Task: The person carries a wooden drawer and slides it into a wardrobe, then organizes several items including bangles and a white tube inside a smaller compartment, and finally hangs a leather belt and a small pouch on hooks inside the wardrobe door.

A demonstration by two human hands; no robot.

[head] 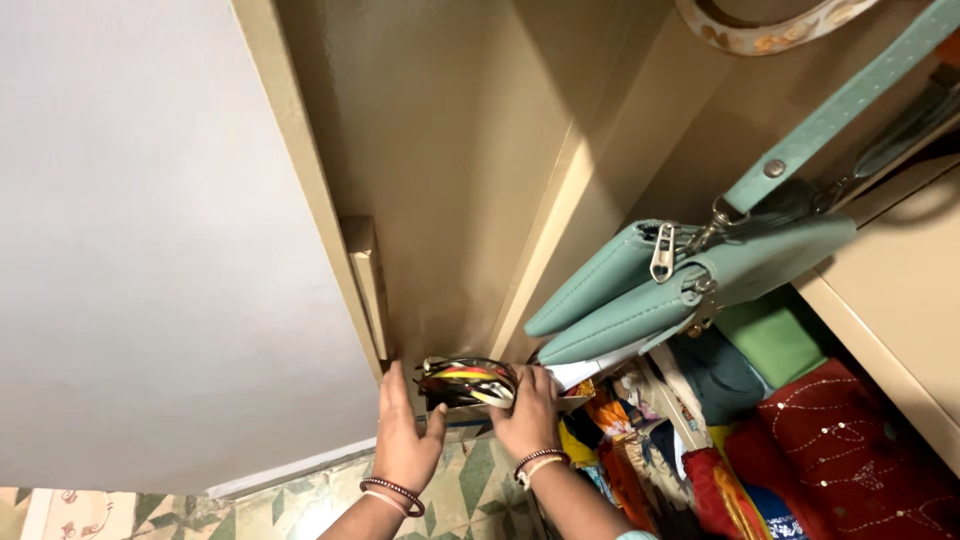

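Bangles (466,382), a stacked bunch w/ yellow, red, black and white bands, sit between both hands at the lower edge of the cupboard, just under the teal handbag (690,275) & to its left. The bunch lies on its side; its long axis runs left-right, from one hand toward the other, approx. level.

Right hand (527,412) is the nearer one: fingers curl around the right end of the bunch and grip it, touching it directly. Left hand (405,432) is open, palm flat and fingers spread, pressed on the cupboard frame just left of the bunch; its fingertips reach near the left end, but I cannot tell if they really touch it. Both wrists wear thin bracelets.

Outward from the hands: the cupboard door (150,230), pale grey, stands open to the left of the handbag, w/ a beige latch piece (368,280) on its edge. The handbag hangs by a teal strap (850,100) from upper right. Below the handbag, to its right, folded clothes (820,440) are piled: red w/ small beads, green, dark blue, orange. Below the hands a green patterned floor (300,500) shows.
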